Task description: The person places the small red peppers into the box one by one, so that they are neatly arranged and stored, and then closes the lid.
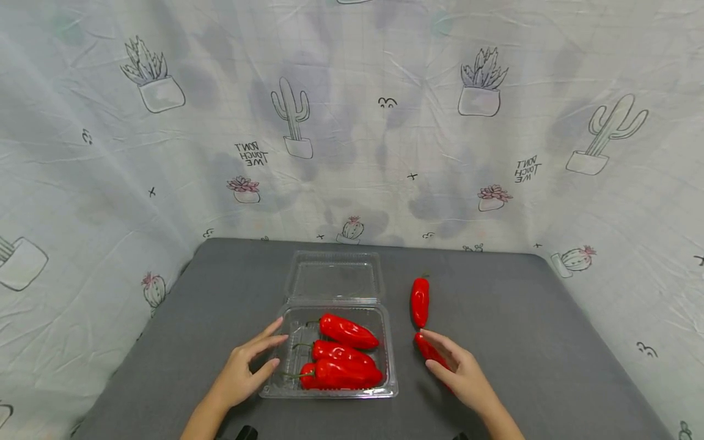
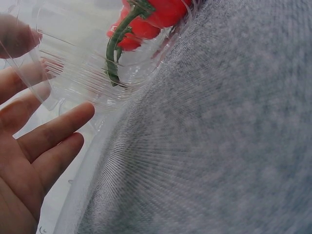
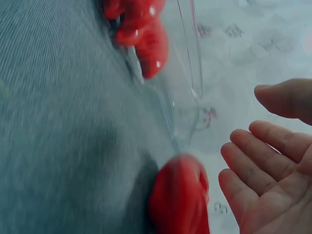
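Note:
A clear plastic clamshell box (image 1: pixel 392 366) lies on the grey table with its lid (image 1: pixel 335 278) folded back. Several red peppers (image 1: pixel 348 331) with green stems lie inside it, mostly side by side. My left hand (image 1: pixel 242 370) is at the box's left wall, fingers spread and fairly straight; some fingers (image 2: pixel 63 127) show beside the ribbed plastic in the left wrist view. To the right of the box, my right hand (image 1: pixel 464 376) hovers over a loose red pepper (image 1: pixel 426 348), partly hiding it. In the right wrist view its palm and fingers are extended, holding nothing.
Another loose red pepper (image 1: pixel 420 302) lies lengthwise just beyond the one by my right hand. A grey cloth covers the table (image 1: pixel 495 293). White curtains (image 1: pixel 352 122) printed with cacti enclose its back and sides.

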The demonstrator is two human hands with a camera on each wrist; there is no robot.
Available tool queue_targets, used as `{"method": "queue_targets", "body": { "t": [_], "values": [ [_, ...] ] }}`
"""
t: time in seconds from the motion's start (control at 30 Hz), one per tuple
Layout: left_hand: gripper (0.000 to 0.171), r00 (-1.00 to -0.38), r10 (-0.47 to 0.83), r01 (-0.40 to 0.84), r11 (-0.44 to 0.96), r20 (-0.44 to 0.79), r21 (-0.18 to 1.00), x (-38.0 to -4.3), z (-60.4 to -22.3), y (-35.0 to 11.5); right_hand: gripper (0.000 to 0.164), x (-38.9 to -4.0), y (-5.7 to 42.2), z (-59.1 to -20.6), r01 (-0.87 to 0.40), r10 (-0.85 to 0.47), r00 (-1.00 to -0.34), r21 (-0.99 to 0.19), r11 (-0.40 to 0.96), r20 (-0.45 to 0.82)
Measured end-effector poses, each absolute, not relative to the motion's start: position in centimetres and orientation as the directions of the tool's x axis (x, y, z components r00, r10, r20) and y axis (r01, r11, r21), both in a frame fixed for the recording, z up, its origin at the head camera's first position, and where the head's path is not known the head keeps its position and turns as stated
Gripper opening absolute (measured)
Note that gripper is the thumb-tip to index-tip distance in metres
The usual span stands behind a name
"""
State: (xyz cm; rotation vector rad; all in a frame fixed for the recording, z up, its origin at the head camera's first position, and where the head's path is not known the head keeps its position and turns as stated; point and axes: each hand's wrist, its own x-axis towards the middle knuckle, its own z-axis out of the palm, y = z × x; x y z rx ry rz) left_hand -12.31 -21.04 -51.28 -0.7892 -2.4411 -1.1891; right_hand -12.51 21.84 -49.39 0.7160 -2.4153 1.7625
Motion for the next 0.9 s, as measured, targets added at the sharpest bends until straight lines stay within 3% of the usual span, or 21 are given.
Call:
{"method": "queue_targets", "body": {
  "t": [0.37, 0.7, 0.9],
  "values": [
    [0.041, -0.812, 0.343, 0.583, 0.515, 0.473, 0.628, -12.4, -51.5, -21.1, 0.054, -12.2, 22.9, -51.2, -0.383, -0.255, -0.917, -0.857, 0.343, 0.308],
    [0.042, -0.792, 0.331, 0.609, 0.496, 0.513, 0.619, -12.2, -51.6, -20.8, 0.063, -12.0, 22.5, -51.9, -0.453, -0.229, -0.889, -0.699, 0.553, 0.396],
    [0.043, -0.793, 0.33, 0.607, 0.497, 0.512, 0.619, -12.3, -51.5, -20.9, 0.068, -12.2, 22.5, -51.9, -0.432, -0.216, -0.894, -0.623, 0.652, 0.393]
  ]
}}
